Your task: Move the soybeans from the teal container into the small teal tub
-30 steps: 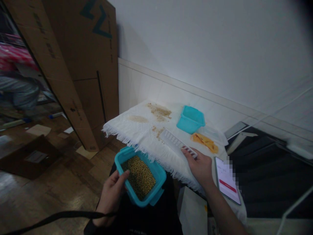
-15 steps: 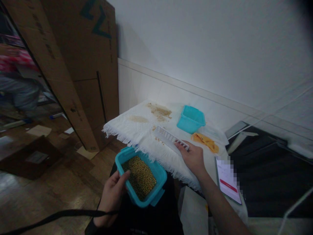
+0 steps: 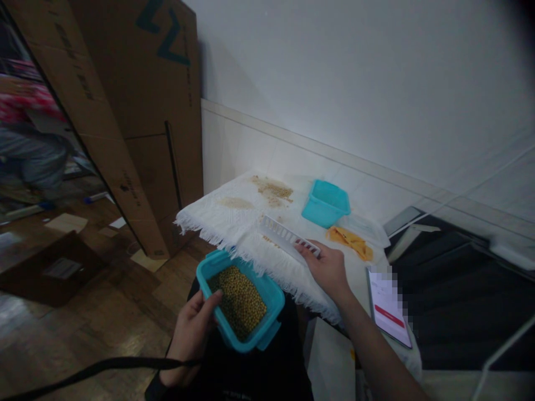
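Note:
My left hand point(image 3: 191, 331) grips the near left edge of a teal container point(image 3: 267, 328) filled with small yellow-brown beans point(image 3: 240, 298), held just below the table's front edge. My right hand point(image 3: 326, 268) is closed on one end of a white slotted scraper point(image 3: 282, 236), which lies across the white fringed cloth point(image 3: 225, 223). A few loose beans lie by the scraper, and more are scattered as a patch of beans point(image 3: 271, 191) at the back of the cloth.
An empty teal container point(image 3: 326, 204) stands at the back beside an orange cloth point(image 3: 351, 242) and a clear lid point(image 3: 368, 228). A phone point(image 3: 388, 313) lies at the right. Tall cardboard boxes point(image 3: 137, 111) lean at the left over a wooden floor.
My right hand has slid the white scraper leftward and toward the cloth's front edge, nearer the held container. My left hand and the container have stayed put.

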### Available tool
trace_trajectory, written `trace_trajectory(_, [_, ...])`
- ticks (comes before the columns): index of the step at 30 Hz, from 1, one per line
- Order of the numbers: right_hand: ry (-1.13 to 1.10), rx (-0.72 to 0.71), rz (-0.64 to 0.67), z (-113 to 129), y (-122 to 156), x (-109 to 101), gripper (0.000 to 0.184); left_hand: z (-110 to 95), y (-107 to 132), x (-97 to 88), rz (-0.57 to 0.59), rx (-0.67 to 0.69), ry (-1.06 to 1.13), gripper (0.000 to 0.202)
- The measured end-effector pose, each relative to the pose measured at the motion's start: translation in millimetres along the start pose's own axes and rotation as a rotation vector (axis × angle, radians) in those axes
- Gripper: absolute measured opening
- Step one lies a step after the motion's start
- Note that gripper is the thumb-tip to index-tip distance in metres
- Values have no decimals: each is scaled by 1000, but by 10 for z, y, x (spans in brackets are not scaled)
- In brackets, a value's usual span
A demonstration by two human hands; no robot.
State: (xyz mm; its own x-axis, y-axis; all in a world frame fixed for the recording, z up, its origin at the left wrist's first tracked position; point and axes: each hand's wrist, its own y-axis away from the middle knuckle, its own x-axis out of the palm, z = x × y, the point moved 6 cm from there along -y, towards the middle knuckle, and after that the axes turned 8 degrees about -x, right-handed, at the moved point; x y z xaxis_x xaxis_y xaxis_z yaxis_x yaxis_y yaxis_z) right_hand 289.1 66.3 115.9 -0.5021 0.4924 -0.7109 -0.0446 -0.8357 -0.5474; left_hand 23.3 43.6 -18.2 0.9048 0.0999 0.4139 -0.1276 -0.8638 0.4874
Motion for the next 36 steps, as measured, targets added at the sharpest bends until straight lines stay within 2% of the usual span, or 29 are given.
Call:
trace_trajectory(5, [18, 17, -10, -46, 10, -14, 36, -2, 18, 34, 50, -14, 24, 26])
trace_trajectory(30, [-78, 36, 65, -64, 68, 32, 34, -16, 26, 31, 41, -14, 24, 25])
trace_trajectory(36, [-140, 5, 72, -34, 63, 51, 28, -18, -20, 3, 25, -6, 32, 23])
